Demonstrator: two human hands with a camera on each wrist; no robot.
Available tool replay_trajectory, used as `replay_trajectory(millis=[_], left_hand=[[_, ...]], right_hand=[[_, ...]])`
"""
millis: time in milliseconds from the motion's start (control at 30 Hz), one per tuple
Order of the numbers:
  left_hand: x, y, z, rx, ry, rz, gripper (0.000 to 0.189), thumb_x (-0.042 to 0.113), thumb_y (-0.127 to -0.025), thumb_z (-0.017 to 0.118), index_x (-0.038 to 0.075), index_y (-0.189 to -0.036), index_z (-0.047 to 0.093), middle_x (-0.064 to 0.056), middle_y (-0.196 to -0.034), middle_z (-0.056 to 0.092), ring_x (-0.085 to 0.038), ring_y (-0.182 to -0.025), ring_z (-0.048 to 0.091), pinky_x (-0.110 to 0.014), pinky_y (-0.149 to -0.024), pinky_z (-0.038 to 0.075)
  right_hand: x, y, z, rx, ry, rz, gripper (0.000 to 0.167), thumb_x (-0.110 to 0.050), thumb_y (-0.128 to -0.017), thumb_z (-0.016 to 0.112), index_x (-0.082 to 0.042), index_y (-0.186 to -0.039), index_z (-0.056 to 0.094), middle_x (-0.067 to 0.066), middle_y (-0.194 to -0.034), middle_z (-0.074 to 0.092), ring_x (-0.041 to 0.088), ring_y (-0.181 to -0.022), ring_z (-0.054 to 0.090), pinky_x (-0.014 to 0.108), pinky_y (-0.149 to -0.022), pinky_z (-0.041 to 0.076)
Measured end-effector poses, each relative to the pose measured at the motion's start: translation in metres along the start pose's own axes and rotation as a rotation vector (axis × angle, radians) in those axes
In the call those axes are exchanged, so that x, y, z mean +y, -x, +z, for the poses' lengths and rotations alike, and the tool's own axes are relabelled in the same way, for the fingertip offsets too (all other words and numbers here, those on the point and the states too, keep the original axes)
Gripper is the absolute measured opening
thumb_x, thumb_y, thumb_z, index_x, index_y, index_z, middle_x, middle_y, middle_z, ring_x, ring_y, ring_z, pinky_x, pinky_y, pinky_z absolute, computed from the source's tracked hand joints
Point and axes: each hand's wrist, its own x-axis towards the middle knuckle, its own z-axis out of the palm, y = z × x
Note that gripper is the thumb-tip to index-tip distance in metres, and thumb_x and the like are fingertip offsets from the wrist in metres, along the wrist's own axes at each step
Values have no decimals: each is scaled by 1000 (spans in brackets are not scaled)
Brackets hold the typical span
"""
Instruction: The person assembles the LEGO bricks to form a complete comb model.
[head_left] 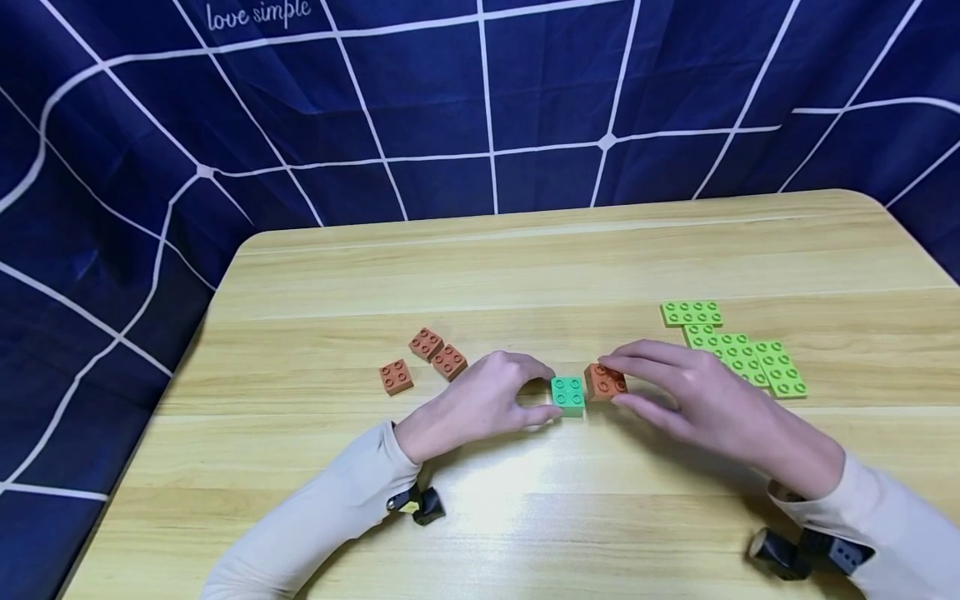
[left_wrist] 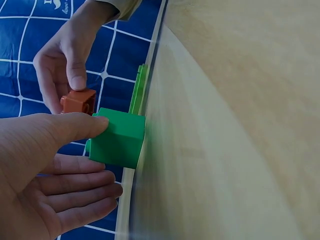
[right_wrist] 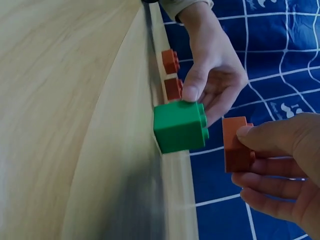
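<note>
Over the grained tabletop [head_left: 337, 287], the right hand [head_left: 693, 400] pinches a studded brown brick [head_left: 604, 382].

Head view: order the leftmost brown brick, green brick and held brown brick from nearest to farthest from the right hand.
1. Held brown brick: in the right hand.
2. Green brick: just left of it.
3. Leftmost brown brick: on the far left.

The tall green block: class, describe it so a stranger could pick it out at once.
On the wooden table, find the left hand, which pinches the tall green block. It is beside the brown block in the right hand. Unlike the flat lime plates, it is tall and deeper green.
</note>
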Motion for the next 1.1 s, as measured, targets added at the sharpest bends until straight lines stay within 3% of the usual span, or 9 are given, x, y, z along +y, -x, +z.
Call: replay_trajectory(millis=[167, 467, 767, 1100], left_hand=[[-1, 0, 1, 6, 8, 9, 40, 28, -83, 78, 1, -111, 69, -10, -106, 72, -17, -97, 68, -17, -88, 52], [-2, 0, 1, 4, 5, 21, 37, 28, -84, 77, 3, -110, 70, -8, -105, 72, -14, -96, 68, -13, -85, 51], [-4, 0, 2, 11, 11, 24, 36, 27, -84, 76, 3, -110, 70, -8, -102, 72, -10, -82, 66, -10, -76, 51], [-4, 0, 2, 3, 13, 25, 35, 27, -85, 76, 4, -111, 70, -7, -104, 72, -10, -87, 67, -9, -77, 50]], right_hand=[[-4, -2, 4, 3, -38, -12, 46, -42, -98, 52, 0, -107, 71, 8, -106, 69, 23, -90, 68, 23, -84, 55], [-8, -5, 12, 8, -58, -34, 44, -40, -98, 52, -1, -107, 71, 9, -106, 69, 24, -91, 68, 28, -83, 56], [-10, -7, 20, 29, -75, -28, 42, -38, -96, 57, 0, -109, 70, 10, -107, 68, 23, -90, 68, 25, -84, 55], [-9, -5, 26, 34, -79, -5, 41, -37, -95, 59, -1, -110, 69, 10, -106, 68, 23, -89, 69, 24, -82, 56]])
